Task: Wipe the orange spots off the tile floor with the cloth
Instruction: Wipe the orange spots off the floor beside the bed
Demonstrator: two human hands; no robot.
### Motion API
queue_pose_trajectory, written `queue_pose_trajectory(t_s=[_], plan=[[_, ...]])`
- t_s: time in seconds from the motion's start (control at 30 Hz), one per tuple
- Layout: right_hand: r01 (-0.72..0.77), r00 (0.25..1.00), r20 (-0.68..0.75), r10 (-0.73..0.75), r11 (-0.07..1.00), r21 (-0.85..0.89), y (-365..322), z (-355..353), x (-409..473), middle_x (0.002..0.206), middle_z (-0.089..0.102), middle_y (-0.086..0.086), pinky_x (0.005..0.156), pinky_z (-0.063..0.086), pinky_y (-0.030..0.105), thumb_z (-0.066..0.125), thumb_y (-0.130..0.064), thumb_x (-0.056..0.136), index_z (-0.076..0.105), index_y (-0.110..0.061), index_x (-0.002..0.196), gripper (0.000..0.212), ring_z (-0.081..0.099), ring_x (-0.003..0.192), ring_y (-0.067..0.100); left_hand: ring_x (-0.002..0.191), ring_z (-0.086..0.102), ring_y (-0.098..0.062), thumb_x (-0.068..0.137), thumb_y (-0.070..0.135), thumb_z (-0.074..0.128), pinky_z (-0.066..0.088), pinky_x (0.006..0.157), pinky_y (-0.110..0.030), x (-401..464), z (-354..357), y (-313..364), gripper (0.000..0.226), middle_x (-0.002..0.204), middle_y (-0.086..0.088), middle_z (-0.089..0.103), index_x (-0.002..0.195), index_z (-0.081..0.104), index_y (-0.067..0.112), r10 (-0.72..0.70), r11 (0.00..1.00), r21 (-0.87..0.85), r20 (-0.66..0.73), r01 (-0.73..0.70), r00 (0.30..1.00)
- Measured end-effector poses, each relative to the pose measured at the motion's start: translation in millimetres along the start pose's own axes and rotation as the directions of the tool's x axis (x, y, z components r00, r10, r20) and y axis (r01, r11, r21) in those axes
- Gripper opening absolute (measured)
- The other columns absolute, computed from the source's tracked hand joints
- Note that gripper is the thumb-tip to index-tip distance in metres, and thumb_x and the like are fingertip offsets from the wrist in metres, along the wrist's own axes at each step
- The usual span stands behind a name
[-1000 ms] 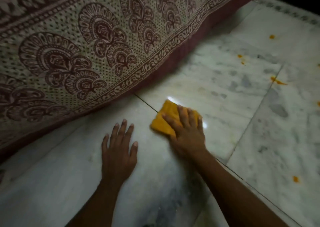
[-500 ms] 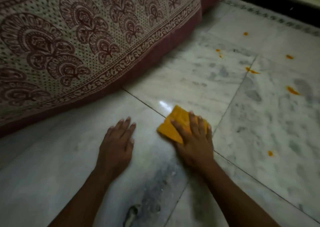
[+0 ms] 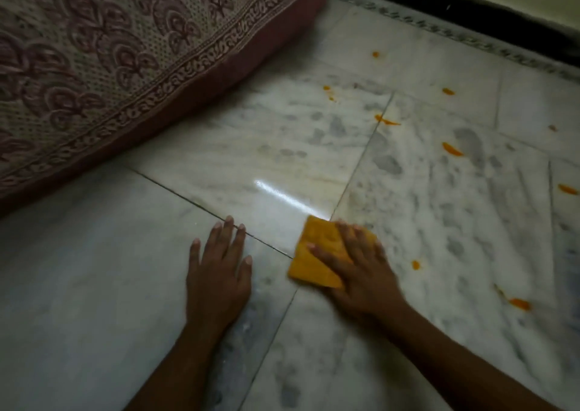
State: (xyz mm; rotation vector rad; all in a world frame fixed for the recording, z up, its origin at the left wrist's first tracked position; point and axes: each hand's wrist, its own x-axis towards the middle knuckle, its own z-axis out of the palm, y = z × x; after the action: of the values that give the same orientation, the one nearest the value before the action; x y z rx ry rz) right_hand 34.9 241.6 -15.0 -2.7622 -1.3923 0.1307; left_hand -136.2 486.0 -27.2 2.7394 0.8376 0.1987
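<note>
Two bare hands were on the pale, grey-veined marble tile floor [image 3: 439,222] in the single head view. The left hand [image 3: 219,282] lay flat with its fingers spread, grasping nothing, and looked to be propping the person up. The right hand [image 3: 361,266] pressed a folded, roughly rectangular orange cloth [image 3: 317,253] against the floor with its fingers stretched flat over it, pinning it down and not clenched around it; the hand was slightly blurred. The cloth sat where several tile joints met, its long axis running from the near left up to the far right, and its uncovered part stuck out to the left of the fingers.

Most of the orange spots lay to the right of and beyond the cloth. The nearest orange spot [image 3: 415,265] was just to the right of the right hand, on the same tile. A longer orange smear [image 3: 519,304] lay farther right and a little nearer the person. More orange streaks [image 3: 452,149] were scattered well away towards the far wall. No spots showed on the left hand's side. So I judged the right hand, already on the cloth, far better placed: a sweep to the right would meet the nearest spot first.

A patterned maroon and cream bedspread [image 3: 125,65] hung down at the upper left, clear of both hands.
</note>
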Motion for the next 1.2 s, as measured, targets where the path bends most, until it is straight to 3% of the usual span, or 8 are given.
queue_pose_trajectory(t_s=[0.17, 0.3, 0.47, 0.67, 0.77, 0.9, 1.1, 1.2], plan=[[-0.481, 0.868, -0.087, 0.489, 0.871, 0.103, 34, -10, 57, 0.175, 0.002, 0.008, 0.124, 0.002, 0.06, 0.02, -0.09, 0.086, 0.015, -0.064, 0.154, 0.073, 0.0, 0.159, 0.042, 0.16, 0.018, -0.015, 0.099, 0.044, 0.034, 0.015, 0.129, -0.05, 0, -3, 1, 0.065, 0.174, 0.004, 0.022, 0.162, 0.034, 0.027, -0.03, 0.999, -0.034, 0.022, 0.031, 0.999], [-0.341, 0.927, -0.114, 0.357, 0.93, 0.137, -20, 8, 124, 0.174, 0.012, 0.004, 0.123, -0.005, 0.062, 0.039, -0.08, 0.092, 0.027, -0.062, 0.152, 0.064, 0.005, 0.158, 0.044, 0.16, 0.018, -0.01, 0.099, 0.048, 0.034, 0.013, 0.129, -0.048, -1, 1, 0, 0.064, 0.172, 0.008, 0.024, 0.161, 0.035, 0.031, -0.036, 0.996, -0.083, -0.013, 0.034, 0.999], [-0.002, 0.991, -0.13, 0.01, 0.998, 0.063, -38, 11, 7, 0.174, 0.013, 0.0, 0.123, 0.017, 0.063, 0.04, -0.069, 0.095, 0.022, -0.059, 0.155, 0.064, 0.011, 0.159, 0.037, 0.158, 0.024, -0.012, 0.098, 0.046, 0.038, 0.019, 0.127, -0.049, -3, -5, 4, 0.063, 0.171, 0.006, 0.03, 0.159, 0.039, 0.029, -0.032, 0.997, -0.072, -0.027, 0.03, 0.999], [-0.496, 0.84, -0.136, 0.525, 0.845, 0.2, 3, 2, 84, 0.173, 0.017, 0.007, 0.123, 0.01, 0.068, 0.033, -0.082, 0.091, 0.026, -0.059, 0.154, 0.068, 0.015, 0.156, 0.046, 0.159, 0.023, -0.011, 0.097, 0.044, 0.041, 0.02, 0.128, -0.051, -2, 2, -1, 0.063, 0.171, 0.007, 0.029, 0.159, 0.039, 0.03, -0.022, 0.996, -0.091, -0.056, 0.017, 0.998], [-0.438, 0.875, -0.134, 0.466, 0.878, 0.196, -41, 10, 125, 0.173, 0.018, 0.005, 0.123, 0.006, 0.069, 0.038, -0.079, 0.092, 0.031, -0.057, 0.153, 0.065, 0.012, 0.157, 0.045, 0.159, 0.022, -0.012, 0.098, 0.044, 0.041, 0.018, 0.128, -0.051, -1, 2, -2, 0.063, 0.171, 0.006, 0.03, 0.159, 0.039, 0.03, -0.017, 0.995, -0.104, -0.055, 0.011, 0.998], [-0.108, 0.988, -0.098, 0.116, 0.99, 0.088, -59, 13, 8, 0.175, 0.005, -0.003, 0.125, 0.011, 0.062, 0.032, -0.069, 0.096, 0.016, -0.062, 0.155, 0.062, 0.002, 0.161, 0.033, 0.158, 0.026, -0.015, 0.098, 0.044, 0.037, 0.02, 0.127, -0.051, -4, -4, 0, 0.064, 0.171, 0.003, 0.03, 0.159, 0.039, 0.027, -0.003, 0.996, -0.087, -0.052, -0.002, 0.999], [-0.571, 0.808, -0.053, 0.587, 0.801, 0.179, -2, -4, 44, 0.175, 0.003, 0.003, 0.125, 0.002, 0.065, 0.026, -0.081, 0.092, 0.016, -0.061, 0.156, 0.067, 0.002, 0.159, 0.041, 0.158, 0.026, -0.018, 0.096, 0.044, 0.035, 0.019, 0.127, -0.054, -2, 0, -3, 0.067, 0.171, 0.0, 0.03, 0.159, 0.04, 0.023, 0.02, 0.997, -0.074, -0.04, -0.023, 0.999], [-0.465, 0.875, -0.047, 0.482, 0.862, 0.202, -39, 4, 94, 0.175, 0.001, 0.002, 0.123, -0.009, 0.064, 0.03, -0.078, 0.095, 0.02, -0.06, 0.155, 0.064, -0.002, 0.159, 0.041, 0.159, 0.022, -0.018, 0.097, 0.044, 0.034, 0.015, 0.128, -0.053, -5, 5, -2, 0.067, 0.172, 0.001, 0.027, 0.161, 0.037, 0.022, 0.017, 0.997, -0.079, -0.041, -0.02, 0.999]])
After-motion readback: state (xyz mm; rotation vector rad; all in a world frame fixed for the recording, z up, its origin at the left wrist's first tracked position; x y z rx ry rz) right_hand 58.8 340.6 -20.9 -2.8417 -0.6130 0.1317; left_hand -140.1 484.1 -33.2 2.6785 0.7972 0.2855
